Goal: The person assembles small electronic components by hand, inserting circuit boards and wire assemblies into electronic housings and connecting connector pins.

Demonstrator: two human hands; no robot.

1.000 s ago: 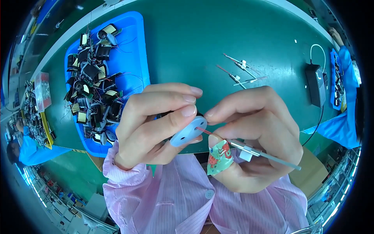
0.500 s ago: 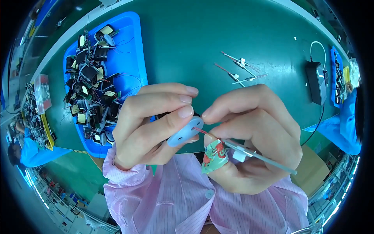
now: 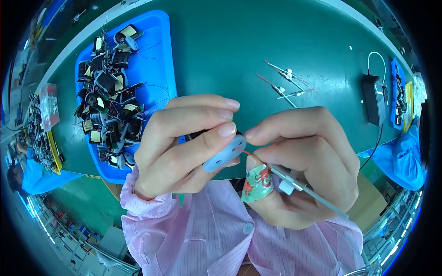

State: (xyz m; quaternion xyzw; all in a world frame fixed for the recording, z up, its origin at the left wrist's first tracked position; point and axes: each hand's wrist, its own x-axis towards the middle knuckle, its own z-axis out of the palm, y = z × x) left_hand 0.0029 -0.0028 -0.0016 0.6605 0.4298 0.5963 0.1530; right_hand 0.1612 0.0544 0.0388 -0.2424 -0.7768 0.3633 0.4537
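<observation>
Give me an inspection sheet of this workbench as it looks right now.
Surface: green table.
Job's things: pale blue disc; thin metal probe with red tip at the disc.
Clutter: blue tray piled with small black wired parts; three spare probes.
Grippers: left hand pinches the disc; right hand holds the probe, patterned bandage on thumb.
Cables: white cable at black box.
Surroundings: blue-sleeved co-worker at right.
</observation>
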